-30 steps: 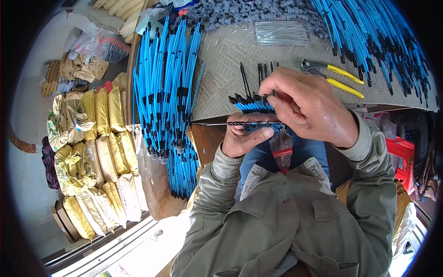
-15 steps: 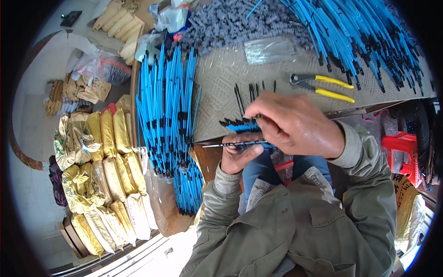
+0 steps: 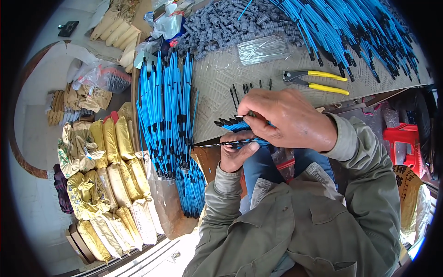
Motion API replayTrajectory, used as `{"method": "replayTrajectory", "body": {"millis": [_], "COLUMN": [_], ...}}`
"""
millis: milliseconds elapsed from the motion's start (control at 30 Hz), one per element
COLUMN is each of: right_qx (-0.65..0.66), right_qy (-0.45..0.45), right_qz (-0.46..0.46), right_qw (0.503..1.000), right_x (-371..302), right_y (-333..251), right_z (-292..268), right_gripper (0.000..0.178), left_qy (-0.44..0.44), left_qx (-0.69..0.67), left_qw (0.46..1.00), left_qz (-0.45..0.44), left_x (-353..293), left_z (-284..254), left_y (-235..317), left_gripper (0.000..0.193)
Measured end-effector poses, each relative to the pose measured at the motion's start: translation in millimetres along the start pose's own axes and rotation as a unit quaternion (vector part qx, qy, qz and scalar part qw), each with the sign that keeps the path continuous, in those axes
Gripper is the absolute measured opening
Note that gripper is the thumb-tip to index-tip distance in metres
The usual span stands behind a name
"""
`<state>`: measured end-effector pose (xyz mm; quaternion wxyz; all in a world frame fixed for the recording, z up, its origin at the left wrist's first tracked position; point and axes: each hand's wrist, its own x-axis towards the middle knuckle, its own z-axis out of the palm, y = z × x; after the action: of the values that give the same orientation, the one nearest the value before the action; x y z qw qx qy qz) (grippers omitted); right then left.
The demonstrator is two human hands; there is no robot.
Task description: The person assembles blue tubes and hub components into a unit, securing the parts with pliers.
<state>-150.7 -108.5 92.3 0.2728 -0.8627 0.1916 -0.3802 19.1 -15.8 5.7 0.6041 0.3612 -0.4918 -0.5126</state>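
My left hand [image 3: 236, 161] is closed around a small bundle of thin blue tubes [image 3: 240, 125] with black ends, held over my lap at the table's near edge. Above it, my right hand [image 3: 295, 121] is bent over the bundle with thumb and forefinger pinched together at the black ends. Whatever sits between those fingertips is too small to make out. Several thin black rods [image 3: 246, 87] stick out just beyond my right hand. Yellow-handled cutting pliers [image 3: 318, 83] lie on the table past that hand, with their jaws toward the left.
Blue tubes with black fittings [image 3: 166, 111] hang over the table's left edge, and another heap of them [image 3: 344, 34] lies at the far right. Grey plastic fittings [image 3: 230, 25] are piled at the back, near a clear bag of thin strips [image 3: 263, 49]. Yellow packages [image 3: 110, 138] stand left; a red stool [image 3: 404, 143] right.
The view has shifted slightly, moving the tabletop things a little leftward and up. Both hands stay at the bundle, and my right fingers remain pinched at its black ends.
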Motion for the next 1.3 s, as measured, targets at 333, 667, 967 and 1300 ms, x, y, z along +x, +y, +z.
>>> {"method": "replayTrajectory", "body": {"millis": [333, 667, 967, 1300], "right_qx": [0.18, 0.026, 0.035, 0.033], "right_qy": [-0.102, -0.06, -0.041, -0.035], "right_qz": [0.057, 0.001, 0.0, -0.01], "right_qw": [0.977, 0.998, 0.999, 0.999], "right_x": [8, 12, 10, 9], "right_y": [11, 3, 3, 3], "right_z": [-4, 0, 5, 9], "right_gripper": [0.011, 0.014, 0.015, 0.014], "left_qy": [-0.072, -0.052, -0.016, -0.06], "left_qx": [0.005, 0.015, -0.02, -0.008], "left_qw": [0.997, 0.999, 0.999, 0.998], "left_qz": [-0.034, -0.01, -0.027, -0.029], "left_x": [12, 4, 2, 4], "left_z": [0, -13, -4, -5], "left_y": [14, -2, 1, 5], "left_gripper": [0.025, 0.022, 0.022, 0.023]}}
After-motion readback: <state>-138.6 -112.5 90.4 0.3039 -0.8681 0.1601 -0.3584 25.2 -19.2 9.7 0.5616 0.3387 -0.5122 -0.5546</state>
